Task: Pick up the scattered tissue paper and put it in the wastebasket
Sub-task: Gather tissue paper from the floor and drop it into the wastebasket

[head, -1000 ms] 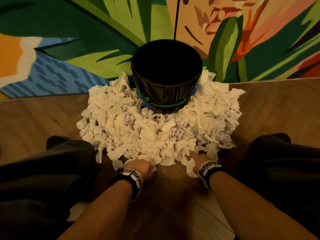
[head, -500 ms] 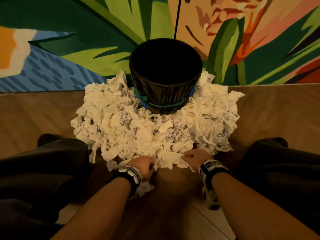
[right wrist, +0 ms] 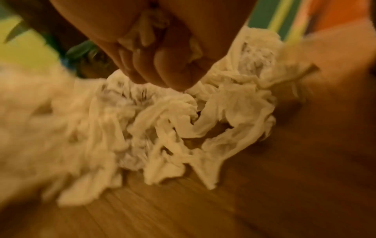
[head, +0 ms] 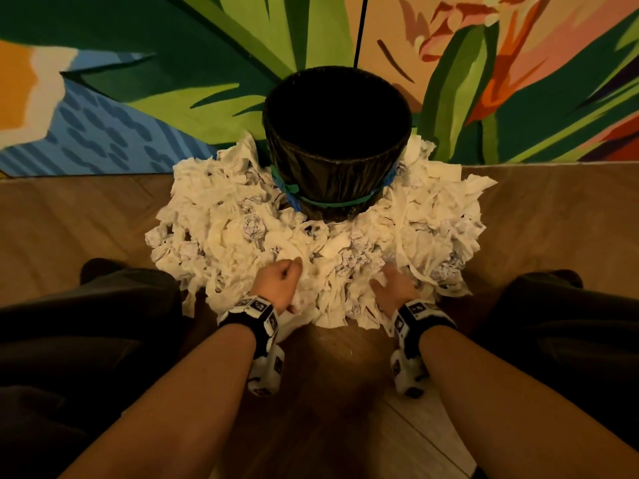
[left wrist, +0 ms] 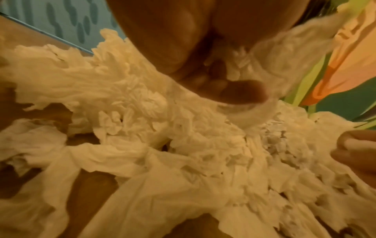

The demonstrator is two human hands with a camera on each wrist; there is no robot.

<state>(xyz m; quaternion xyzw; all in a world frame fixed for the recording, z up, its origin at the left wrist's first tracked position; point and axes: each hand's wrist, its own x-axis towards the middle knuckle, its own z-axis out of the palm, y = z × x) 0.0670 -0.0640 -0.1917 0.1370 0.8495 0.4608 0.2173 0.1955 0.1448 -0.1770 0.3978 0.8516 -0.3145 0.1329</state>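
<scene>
A black wastebasket (head: 337, 174) with a green band stands on the floor against the painted wall. A big heap of crumpled white tissue paper (head: 221, 233) is banked around its front and sides. My left hand (head: 281, 280) is balled into a fist at the heap's near edge; in the left wrist view its curled fingers (left wrist: 234, 90) grip a wad of tissue (left wrist: 250, 64). My right hand (head: 392, 288) digs into the heap a little to the right. In the right wrist view its curled fingers (right wrist: 162, 70) hold tissue (right wrist: 148, 30) against the palm.
Wooden floor (head: 328, 392) lies bare between my forearms and to both sides of the heap. My legs in dark trousers (head: 76, 333) flank the spot on the left and right (head: 560, 326). A colourful leaf mural (head: 173, 63) rises right behind the basket.
Both hands have pushed forward from the heap's near edge into it and closed on tissue. The heap's front edge has been drawn together a little.
</scene>
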